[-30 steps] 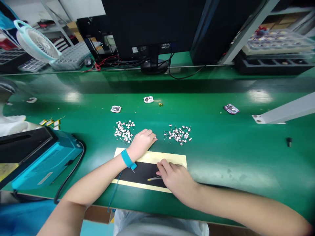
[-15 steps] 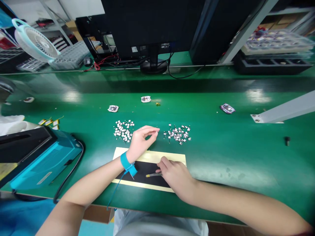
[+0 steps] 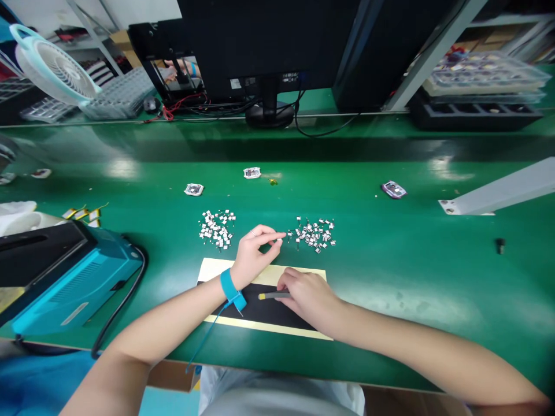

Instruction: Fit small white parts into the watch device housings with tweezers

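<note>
My left hand (image 3: 251, 259), with a blue strap (image 3: 232, 289) round its wrist, reaches between two piles of small parts. Its thumb and forefinger pinch a small white part (image 3: 278, 240), mostly covered by the fingertips. Close by lies the right pile of small white-and-black parts (image 3: 316, 234); the left pile (image 3: 217, 229) spreads on the other side. My right hand (image 3: 307, 296) is closed round a slim grey tool with a yellow end (image 3: 272, 295), its other end hidden in the fingers. Beneath both hands lies a black sheet with pale yellow borders (image 3: 264, 309).
A blue-and-black machine (image 3: 82, 277) with a thick cable stands at left. Small device housings (image 3: 193, 189) lie farther back, another (image 3: 393, 189) at right. A grey metal post (image 3: 503, 188) meets the bench at right. A monitor (image 3: 269, 46) stands behind.
My left hand has moved slightly right and down, toward the right pile, still pinching. The tool in my right hand has tipped up a little. A person's hand now shows behind the monitor.
</note>
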Action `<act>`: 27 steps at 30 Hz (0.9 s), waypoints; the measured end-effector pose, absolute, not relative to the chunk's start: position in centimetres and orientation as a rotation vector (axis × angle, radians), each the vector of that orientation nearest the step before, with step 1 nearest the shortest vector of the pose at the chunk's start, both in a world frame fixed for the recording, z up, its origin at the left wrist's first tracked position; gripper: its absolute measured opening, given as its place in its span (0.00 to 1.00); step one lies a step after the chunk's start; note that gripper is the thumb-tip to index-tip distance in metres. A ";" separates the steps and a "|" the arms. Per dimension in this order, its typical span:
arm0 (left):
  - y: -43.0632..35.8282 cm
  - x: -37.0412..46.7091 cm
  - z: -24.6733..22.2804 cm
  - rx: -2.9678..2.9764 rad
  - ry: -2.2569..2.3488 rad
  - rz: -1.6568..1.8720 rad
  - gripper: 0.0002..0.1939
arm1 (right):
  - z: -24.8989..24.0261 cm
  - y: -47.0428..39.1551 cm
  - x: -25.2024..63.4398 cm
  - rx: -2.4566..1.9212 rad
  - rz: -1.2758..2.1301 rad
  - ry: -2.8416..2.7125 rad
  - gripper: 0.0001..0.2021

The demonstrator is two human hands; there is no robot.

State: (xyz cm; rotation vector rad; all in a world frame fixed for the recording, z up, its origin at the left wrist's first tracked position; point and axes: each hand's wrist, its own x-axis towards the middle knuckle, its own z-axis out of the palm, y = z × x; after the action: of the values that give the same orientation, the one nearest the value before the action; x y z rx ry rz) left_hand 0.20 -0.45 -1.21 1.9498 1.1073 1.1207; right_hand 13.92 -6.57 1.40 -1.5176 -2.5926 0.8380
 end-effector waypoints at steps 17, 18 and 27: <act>-1.1 -0.2 -1.0 2.277 0.941 1.289 0.16 | 0.9 -1.7 17.2 -1.142 1.506 -1.527 0.11; -1.1 -0.2 -0.9 2.322 0.923 1.292 0.16 | 0.7 -1.8 17.1 -1.125 1.526 -1.508 0.11; -1.2 0.0 -0.7 2.452 0.828 1.288 0.14 | 0.1 -1.9 17.0 -1.102 1.598 -1.488 0.13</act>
State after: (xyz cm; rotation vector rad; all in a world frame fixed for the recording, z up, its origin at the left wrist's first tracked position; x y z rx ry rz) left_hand 0.02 -1.21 -0.74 2.4519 0.8281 1.2876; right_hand 17.05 -1.87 0.06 -1.1022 -1.4878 1.5977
